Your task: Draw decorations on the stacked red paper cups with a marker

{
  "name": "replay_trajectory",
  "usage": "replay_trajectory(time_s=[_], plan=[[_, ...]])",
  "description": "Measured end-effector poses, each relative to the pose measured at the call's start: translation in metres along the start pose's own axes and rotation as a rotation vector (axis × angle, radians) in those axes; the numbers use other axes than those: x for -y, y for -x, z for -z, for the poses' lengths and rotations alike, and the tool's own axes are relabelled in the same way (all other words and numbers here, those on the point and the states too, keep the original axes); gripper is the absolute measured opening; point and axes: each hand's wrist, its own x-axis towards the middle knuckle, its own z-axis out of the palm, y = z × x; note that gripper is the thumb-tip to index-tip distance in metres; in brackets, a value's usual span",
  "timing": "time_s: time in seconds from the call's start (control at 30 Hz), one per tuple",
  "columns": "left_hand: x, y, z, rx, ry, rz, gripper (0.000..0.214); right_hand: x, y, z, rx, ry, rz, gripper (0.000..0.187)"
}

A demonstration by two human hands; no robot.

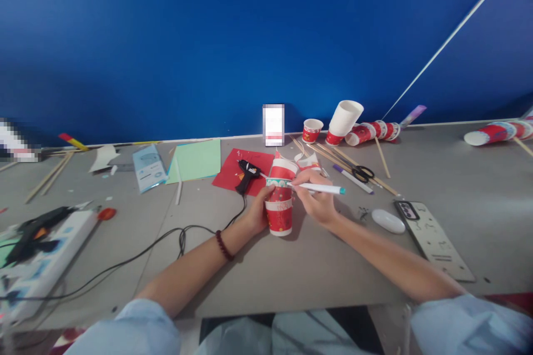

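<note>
My left hand (259,211) is wrapped round the left side of a column of red-and-white paper cups (280,216), joined end to end. A teal-and-white band runs round the column's upper part. In my right hand (315,199) is a white marker (318,188) with a teal end, its tip at that band. Whether the tip touches the cup is hard to tell. Just behind the column, a black glue gun (248,175) lies on red paper (227,169). Cut pieces of paper cup (308,162) lie behind my right hand.
A phone (273,126) leans on the blue wall. Paper cups (345,116), scissors (362,172) and wooden sticks stand or lie back right. A mouse (388,221) and another phone (435,238) are at right. Green paper (200,160), a power strip (54,266) and a black cable (145,252) lie left.
</note>
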Motion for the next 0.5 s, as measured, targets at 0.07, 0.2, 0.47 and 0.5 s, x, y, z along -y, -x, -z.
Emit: replay_trajectory(time_s=[0.07, 0.2, 0.47, 0.5], plan=[[-0.0001, 0.0, 0.0001, 0.0, 0.002, 0.001, 0.025, 0.0003, 0.0, -0.0001, 0.0, -0.007, -0.001, 0.012], [0.0, -0.0007, 0.0017, 0.012, -0.005, -0.003, 0.026, -0.0002, 0.0, 0.0003, 0.003, 0.005, -0.013, 0.011], [0.0011, -0.0011, 0.0044, 0.018, -0.037, -0.011, 0.031, -0.0035, 0.001, 0.0005, -0.019, 0.032, -0.049, 0.011], [0.0012, -0.0011, 0.0044, 0.017, -0.037, -0.008, 0.031, -0.0038, 0.0011, 0.0003, -0.024, 0.028, -0.049, 0.011]])
